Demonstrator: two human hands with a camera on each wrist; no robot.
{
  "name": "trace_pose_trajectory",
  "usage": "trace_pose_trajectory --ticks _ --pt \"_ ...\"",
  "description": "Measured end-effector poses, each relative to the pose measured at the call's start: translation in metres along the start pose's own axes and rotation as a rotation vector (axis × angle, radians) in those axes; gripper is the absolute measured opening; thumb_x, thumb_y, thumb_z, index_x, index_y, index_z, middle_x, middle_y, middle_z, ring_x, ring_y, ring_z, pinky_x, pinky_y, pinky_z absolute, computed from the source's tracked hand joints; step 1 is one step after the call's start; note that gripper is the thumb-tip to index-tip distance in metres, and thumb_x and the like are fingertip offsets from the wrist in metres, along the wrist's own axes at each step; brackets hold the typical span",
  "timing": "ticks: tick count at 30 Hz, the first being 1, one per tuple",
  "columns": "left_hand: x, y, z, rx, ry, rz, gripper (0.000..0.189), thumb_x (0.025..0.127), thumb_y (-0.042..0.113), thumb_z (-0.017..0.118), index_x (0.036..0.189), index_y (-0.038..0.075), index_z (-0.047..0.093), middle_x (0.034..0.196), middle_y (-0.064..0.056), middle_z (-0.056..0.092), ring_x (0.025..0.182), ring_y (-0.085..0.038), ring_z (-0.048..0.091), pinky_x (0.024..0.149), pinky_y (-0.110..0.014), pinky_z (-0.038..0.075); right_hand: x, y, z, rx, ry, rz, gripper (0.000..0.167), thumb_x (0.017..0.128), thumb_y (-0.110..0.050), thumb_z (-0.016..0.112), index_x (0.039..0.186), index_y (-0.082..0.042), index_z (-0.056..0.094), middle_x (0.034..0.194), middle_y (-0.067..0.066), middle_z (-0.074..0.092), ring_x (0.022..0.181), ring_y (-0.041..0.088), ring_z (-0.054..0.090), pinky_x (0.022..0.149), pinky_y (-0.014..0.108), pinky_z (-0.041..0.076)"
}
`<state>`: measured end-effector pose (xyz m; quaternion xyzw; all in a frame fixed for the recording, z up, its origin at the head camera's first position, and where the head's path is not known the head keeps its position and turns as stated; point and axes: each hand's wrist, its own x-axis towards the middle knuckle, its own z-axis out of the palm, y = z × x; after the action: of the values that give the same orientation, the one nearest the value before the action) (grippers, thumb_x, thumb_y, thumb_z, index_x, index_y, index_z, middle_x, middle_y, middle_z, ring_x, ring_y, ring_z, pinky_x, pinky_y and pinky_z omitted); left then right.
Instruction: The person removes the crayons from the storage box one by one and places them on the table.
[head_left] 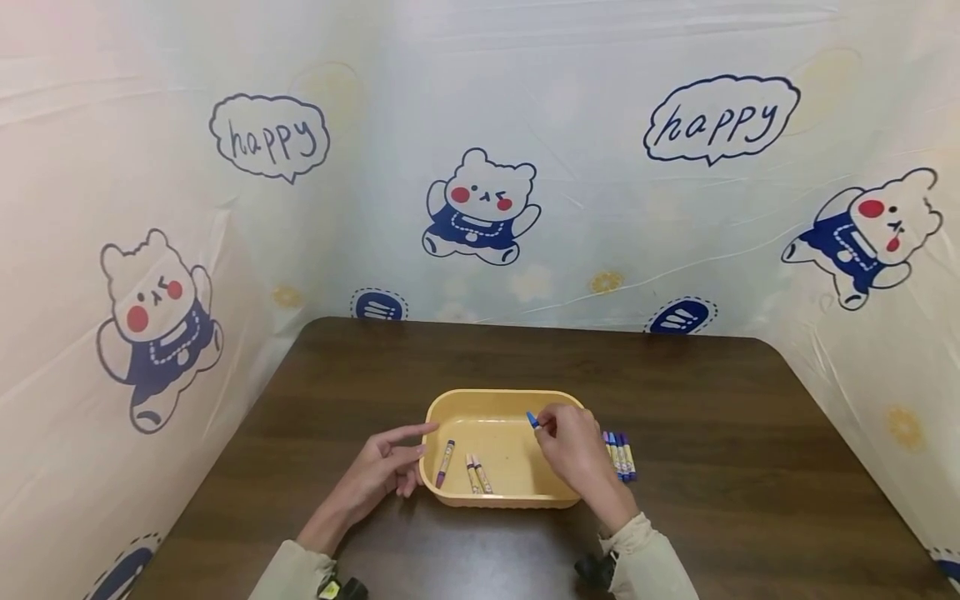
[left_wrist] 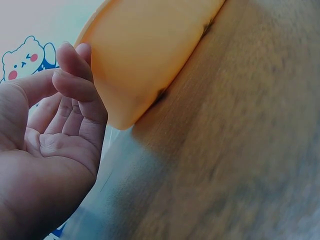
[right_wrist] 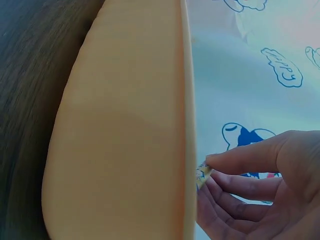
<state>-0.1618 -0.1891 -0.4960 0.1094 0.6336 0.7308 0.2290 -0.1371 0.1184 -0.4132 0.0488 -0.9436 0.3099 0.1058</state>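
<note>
A yellow plastic basket (head_left: 506, 502) sits on the table. My right hand (head_left: 573, 446) is over its right part and pinches a blue crayon (head_left: 532, 420) between thumb and fingertips, the coloured tip pointing up and left. In the right wrist view, the basket wall (right_wrist: 120, 120) hides part of the held crayon (right_wrist: 202, 175). At the basket's left side, my left hand (head_left: 378, 467) has its fingertips right at the rim, fingers loosely extended. Inside the basket lie a dark purplish crayon (head_left: 446, 463) on the left and two pale-tipped crayons (head_left: 478, 475) side by side.
Several purple and blue crayons (head_left: 619, 457) lie in a row on the table just right of the basket. The dark wooden table (head_left: 360, 367) has rounded far corners. A pale curtain (head_left: 585, 208) with printed bears surrounds it at the back and sides.
</note>
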Motion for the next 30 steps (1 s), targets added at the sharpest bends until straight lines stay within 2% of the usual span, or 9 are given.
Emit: trace_pose_trajectory --ticks 7,14,21,30 --pt "-0.001 0.001 -0.001 -0.007 -0.004 -0.002 0.057 0.099 0.020 0.062 0.147 -0.002 0.042 0.069 -0.004 0.064 0.054 -0.014 0.056 0.050 -0.022 0.047 -0.009 0.006 -0.009 -0.014 0.080 -0.014 0.003 0.082 -0.002 0.074 0.083 -0.001 0.071 0.071 0.001 0.063 0.063 0.011 0.055 0.059 0.029 0.050" --pt "0.001 0.000 0.000 -0.004 -0.012 -0.002 0.057 0.099 0.020 0.062 0.147 -0.002 0.042 0.070 -0.004 0.065 0.054 -0.014 0.056 0.050 -0.022 0.047 -0.019 0.010 -0.019 -0.028 0.120 0.001 0.003 0.082 -0.002 0.074 0.082 -0.002 0.071 0.071 0.000 0.061 0.064 0.012 0.054 0.059 0.029 0.048" --pt "0.002 -0.001 0.000 -0.016 -0.020 0.008 0.056 0.100 0.018 0.061 0.147 -0.003 0.042 0.069 -0.004 0.064 0.053 -0.013 0.056 0.050 -0.022 0.047 -0.030 0.014 -0.032 -0.036 0.174 0.005 0.003 0.083 -0.002 0.073 0.085 0.000 0.072 0.073 0.002 0.064 0.067 0.014 0.058 0.063 0.032 0.051" --pt "0.001 -0.001 0.000 -0.017 -0.014 0.001 0.056 0.099 0.019 0.062 0.147 -0.003 0.042 0.069 -0.004 0.065 0.054 -0.014 0.055 0.050 -0.022 0.047 -0.033 0.033 -0.043 -0.007 0.207 0.045 0.004 0.083 -0.002 0.073 0.087 -0.001 0.074 0.074 0.004 0.067 0.068 0.015 0.063 0.061 0.031 0.052"
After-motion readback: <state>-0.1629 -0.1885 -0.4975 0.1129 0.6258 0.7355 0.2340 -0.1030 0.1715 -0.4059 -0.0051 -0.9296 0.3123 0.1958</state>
